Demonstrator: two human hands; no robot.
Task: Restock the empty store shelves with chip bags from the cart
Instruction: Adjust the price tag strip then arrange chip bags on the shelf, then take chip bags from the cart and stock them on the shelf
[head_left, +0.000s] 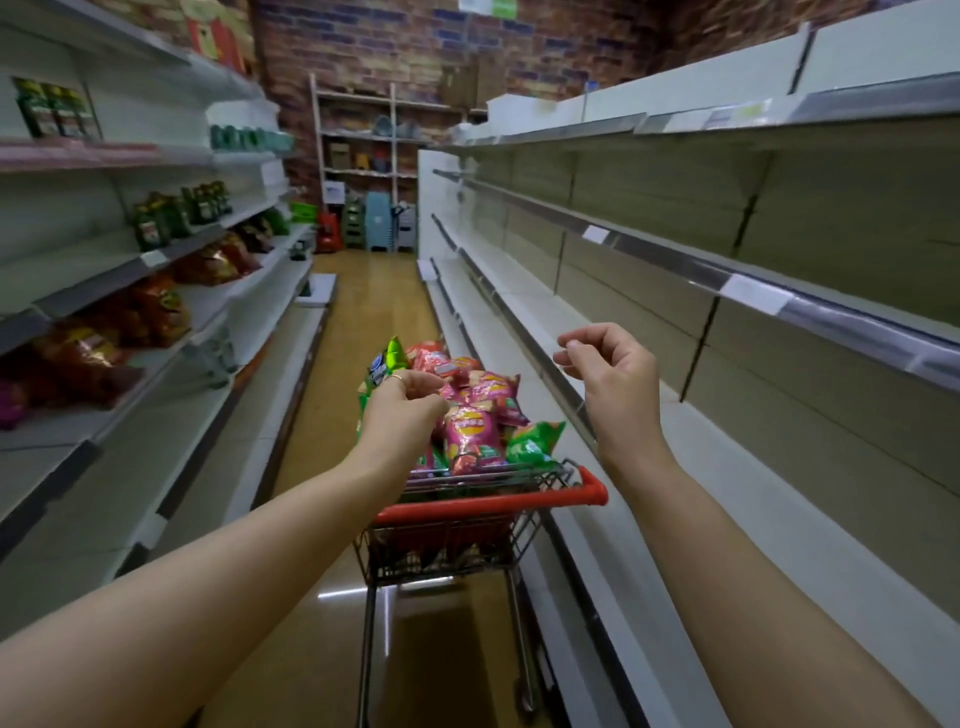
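Brick wall (363, 47) closes the aisle at 12 o'clock, wooden rack (393, 145) of mixed goods in front of it, glossy tan floor (374, 301) running down the middle. Empty shelves (675, 249) fill the 3 o'clock side, white price tags (756, 293) on the rails. Shelves at 9 o'clock (104, 280) are part stocked: red and orange bags (161, 312) on the lower tiers, green packs above. Cart (488, 506), red handle, sits just below centre toward 6 o'clock, hard against the base of the 3 o'clock unit. Chip bags (475, 436), pink and green, are heaped in its basket above the rim. Left hand (402, 405), ring (396, 378) on one finger, is over the heap, fingers curled down at the top edge of a pink bag; cannot tell whether it pinches the bag or only touches it. Right hand (615, 379) is raised at 2 o'clock of the cart, in front of the bare shelving, fingers loosely curled, thumb near the index tip, holding nothing.
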